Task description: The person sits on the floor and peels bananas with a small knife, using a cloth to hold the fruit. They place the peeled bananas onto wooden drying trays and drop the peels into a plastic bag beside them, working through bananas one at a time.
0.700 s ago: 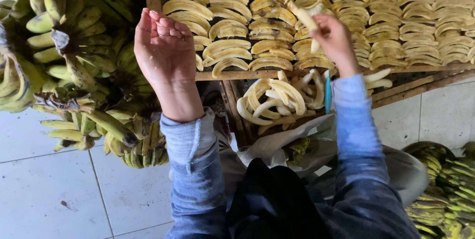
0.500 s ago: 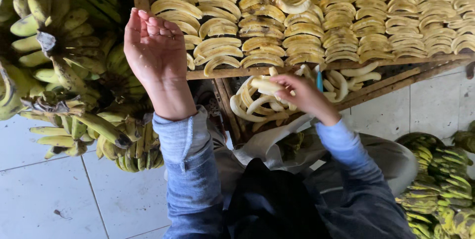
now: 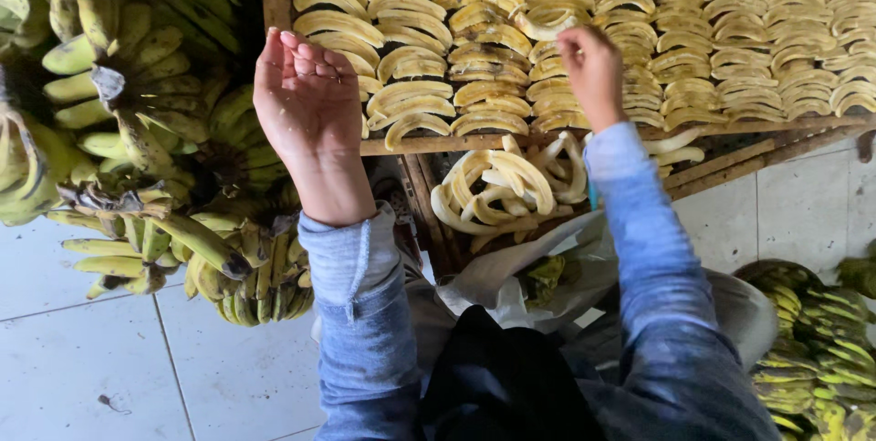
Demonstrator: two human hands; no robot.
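Reaching to twelve o'clock, the right hand (image 3: 593, 72) is seen with fingers curled down onto a pale yellow peeled banana slice (image 3: 545, 25) in the rows on the wooden drying rack (image 3: 511, 142), the slice's curved long axis running from nine to three o'clock just left of the fingertips. The left hand (image 3: 308, 103) is held empty, palm up and loosely cupped, farther off at nine o'clock, beside green unpeeled banana bunches (image 3: 137, 67)
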